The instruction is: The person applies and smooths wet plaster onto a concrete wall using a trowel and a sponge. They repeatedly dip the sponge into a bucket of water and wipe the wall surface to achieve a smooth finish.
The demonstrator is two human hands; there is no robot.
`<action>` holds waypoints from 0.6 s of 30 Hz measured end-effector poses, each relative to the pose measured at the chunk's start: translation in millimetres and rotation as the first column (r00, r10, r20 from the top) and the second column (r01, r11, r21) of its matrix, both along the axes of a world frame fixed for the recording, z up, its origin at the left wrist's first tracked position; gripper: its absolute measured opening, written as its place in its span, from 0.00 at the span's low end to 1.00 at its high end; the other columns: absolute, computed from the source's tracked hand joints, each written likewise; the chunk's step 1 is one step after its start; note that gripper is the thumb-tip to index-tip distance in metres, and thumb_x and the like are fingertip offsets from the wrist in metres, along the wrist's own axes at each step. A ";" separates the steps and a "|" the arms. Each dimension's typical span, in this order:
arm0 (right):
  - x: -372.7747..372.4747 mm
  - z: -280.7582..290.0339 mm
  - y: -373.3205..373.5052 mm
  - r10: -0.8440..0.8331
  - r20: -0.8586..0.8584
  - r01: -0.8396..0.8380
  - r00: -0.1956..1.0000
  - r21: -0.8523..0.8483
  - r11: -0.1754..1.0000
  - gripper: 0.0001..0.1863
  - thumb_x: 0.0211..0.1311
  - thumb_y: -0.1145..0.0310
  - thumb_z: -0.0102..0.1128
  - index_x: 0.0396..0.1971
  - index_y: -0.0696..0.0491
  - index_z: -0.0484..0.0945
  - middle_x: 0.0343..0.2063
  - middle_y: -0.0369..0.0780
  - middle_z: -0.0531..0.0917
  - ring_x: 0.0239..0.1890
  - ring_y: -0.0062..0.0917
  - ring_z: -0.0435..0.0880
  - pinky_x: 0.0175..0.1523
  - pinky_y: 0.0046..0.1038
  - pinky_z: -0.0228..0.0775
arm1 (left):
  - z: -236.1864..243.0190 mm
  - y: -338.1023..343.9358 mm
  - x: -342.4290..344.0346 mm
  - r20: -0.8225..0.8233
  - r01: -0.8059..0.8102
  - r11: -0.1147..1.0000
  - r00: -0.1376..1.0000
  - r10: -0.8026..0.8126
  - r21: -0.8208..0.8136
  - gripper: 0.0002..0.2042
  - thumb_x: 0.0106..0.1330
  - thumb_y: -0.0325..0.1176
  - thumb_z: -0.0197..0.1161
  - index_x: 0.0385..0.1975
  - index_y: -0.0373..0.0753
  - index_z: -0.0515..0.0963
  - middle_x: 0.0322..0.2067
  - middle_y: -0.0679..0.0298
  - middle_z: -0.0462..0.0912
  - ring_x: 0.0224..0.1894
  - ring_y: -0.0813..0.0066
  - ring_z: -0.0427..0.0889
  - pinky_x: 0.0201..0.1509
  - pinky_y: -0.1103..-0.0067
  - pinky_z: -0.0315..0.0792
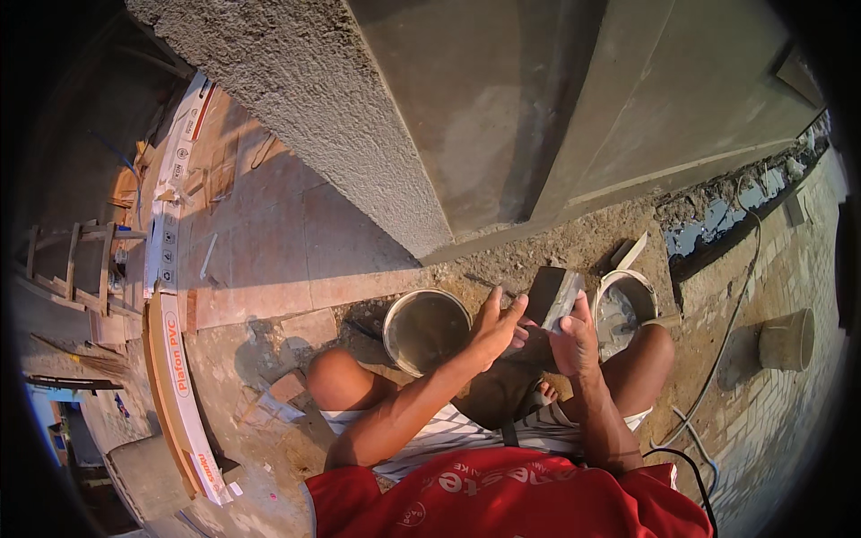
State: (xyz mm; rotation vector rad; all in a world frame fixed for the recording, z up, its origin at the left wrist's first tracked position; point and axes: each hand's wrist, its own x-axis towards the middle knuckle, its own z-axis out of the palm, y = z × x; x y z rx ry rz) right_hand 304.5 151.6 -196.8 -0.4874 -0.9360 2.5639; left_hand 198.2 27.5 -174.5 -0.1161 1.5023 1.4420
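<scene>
My right hand point(575, 342) grips a wide flat putty scraper point(554, 301), dark on one side with a pale grey strip along the other. The thumb and fingers lie along the pale strip. My left hand point(496, 330) is just left of the scraper, its fingers stretched out and partly apart; whether the fingertips touch the scraper I cannot tell. Below and left of that hand stands a round bucket point(416, 334) with grey, murky contents. Beyond my right knee is a second bucket point(625, 305), pale-rimmed, with whitish grey stuff and light pieces inside.
A rough plastered wall edge point(359, 134) and smooth grey wall point(484, 117) rise ahead. Long cardboard boxes point(175, 377) lie at left, near a wooden ladder-like frame point(85, 260). At right are a grey bucket point(787, 341), a hose point(737, 309) and a wet trench point(717, 224).
</scene>
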 end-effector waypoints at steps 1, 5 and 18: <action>2.4 -5.7 7.3 -0.116 0.075 0.114 0.990 0.023 0.993 0.32 0.51 0.67 0.67 0.56 0.51 0.62 0.53 0.39 0.72 0.53 0.28 0.73 0.54 0.36 0.67 | -0.3 -3.7 -1.8 -0.262 0.084 0.992 0.959 -0.106 -0.092 0.35 0.68 0.46 0.58 0.68 0.35 0.50 0.43 0.55 0.77 0.40 0.70 0.80 0.39 0.74 0.74; -12.6 -71.8 48.1 -0.550 0.306 0.418 0.777 0.402 0.814 0.36 0.56 0.70 0.64 0.62 0.50 0.55 0.56 0.44 0.65 0.52 0.29 0.71 0.52 0.35 0.68 | 61.2 -25.1 -21.8 -0.933 -0.007 0.991 0.334 0.129 0.135 0.34 0.68 0.42 0.56 0.67 0.29 0.52 0.54 0.45 0.70 0.53 0.61 0.72 0.52 0.68 0.69; -136.5 -115.0 26.0 -0.638 0.073 0.470 0.767 0.612 0.636 0.46 0.58 0.71 0.64 0.71 0.53 0.44 0.63 0.50 0.58 0.62 0.37 0.64 0.59 0.34 0.66 | 168.7 -26.2 -186.8 -0.500 -0.426 0.881 -0.820 -0.278 0.208 0.44 0.65 0.48 0.58 0.69 0.30 0.38 0.67 0.36 0.41 0.71 0.37 0.33 0.70 0.48 0.37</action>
